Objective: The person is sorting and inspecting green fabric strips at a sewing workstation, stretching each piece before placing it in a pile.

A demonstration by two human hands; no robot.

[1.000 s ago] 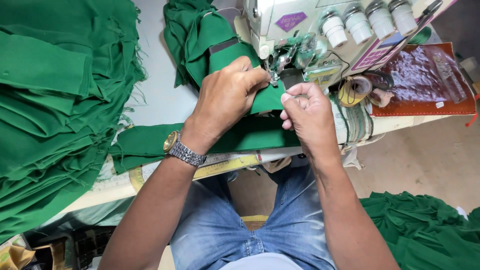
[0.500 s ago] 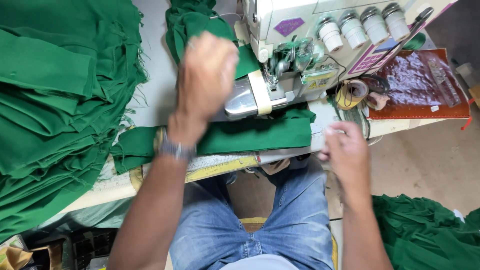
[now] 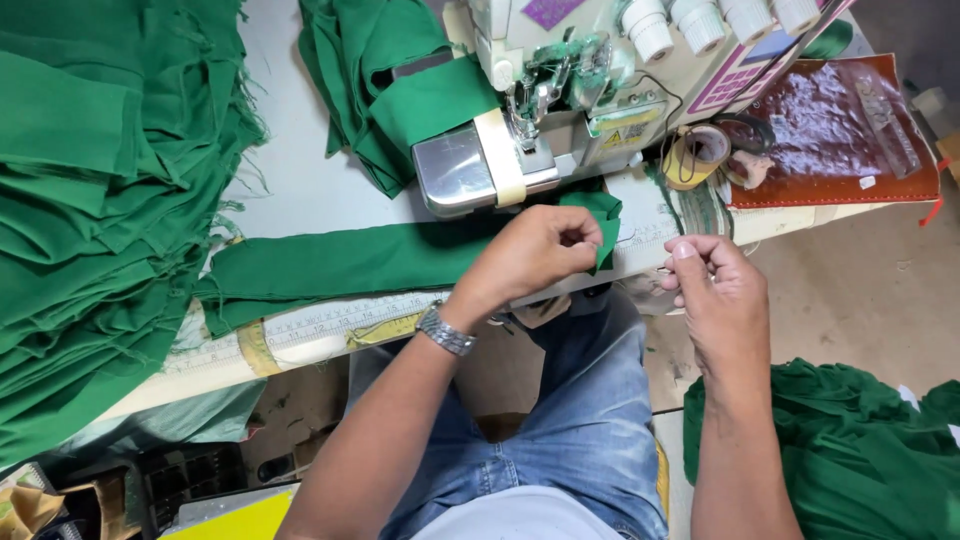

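Fingers (image 3: 572,240) of left hand (image 3: 530,255) pinching green fabric strip's (image 3: 350,262) end.

The person wears faded blue jeans (image 3: 590,430) and a pale grey shirt (image 3: 530,515) at six o'clock. A silver metal-link wristwatch (image 3: 445,331) circles the bare left forearm.

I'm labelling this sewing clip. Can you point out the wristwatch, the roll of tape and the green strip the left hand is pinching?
wristwatch (image 3: 445,331), head view, on its metal band.
roll of tape (image 3: 697,155), head view, on its outer rim.
green strip (image 3: 350,262), head view, on its flat middle.
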